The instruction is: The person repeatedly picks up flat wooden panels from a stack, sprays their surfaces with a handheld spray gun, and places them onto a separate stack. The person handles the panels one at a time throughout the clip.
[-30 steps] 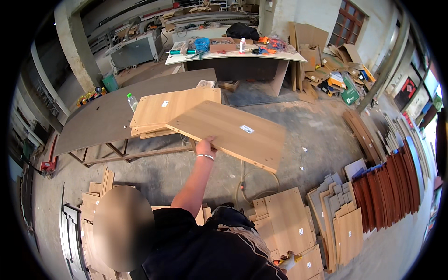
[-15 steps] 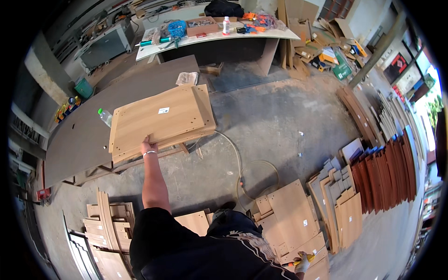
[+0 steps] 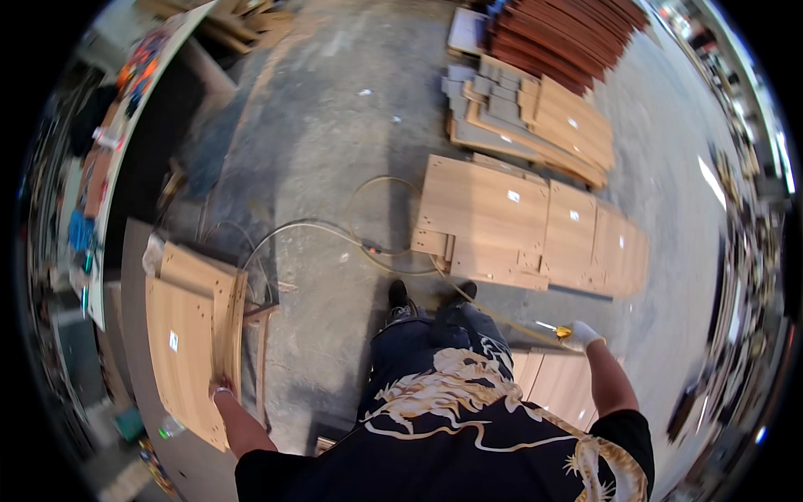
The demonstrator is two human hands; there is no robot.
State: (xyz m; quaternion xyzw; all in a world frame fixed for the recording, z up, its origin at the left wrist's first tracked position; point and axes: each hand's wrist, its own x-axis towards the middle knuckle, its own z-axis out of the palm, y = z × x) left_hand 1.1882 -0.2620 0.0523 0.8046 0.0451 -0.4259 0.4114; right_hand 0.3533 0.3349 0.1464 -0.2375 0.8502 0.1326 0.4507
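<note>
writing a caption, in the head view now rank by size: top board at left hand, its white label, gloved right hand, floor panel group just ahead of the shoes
1. Floor panel group
2. Top board at left hand
3. Gloved right hand
4. White label
The board may look larger by nearness.

Person [image 3: 481, 410] had both arms spread wide. I saw left arm [image 3: 245, 425] stretched sideways, left hand [image 3: 221, 386] by the worktop [image 3: 135, 263] edge, grip too blurred to read. Right forearm [image 3: 610, 381] angled forward, gloved right hand [image 3: 579, 336] curled closed, well apart from the left.
</note>
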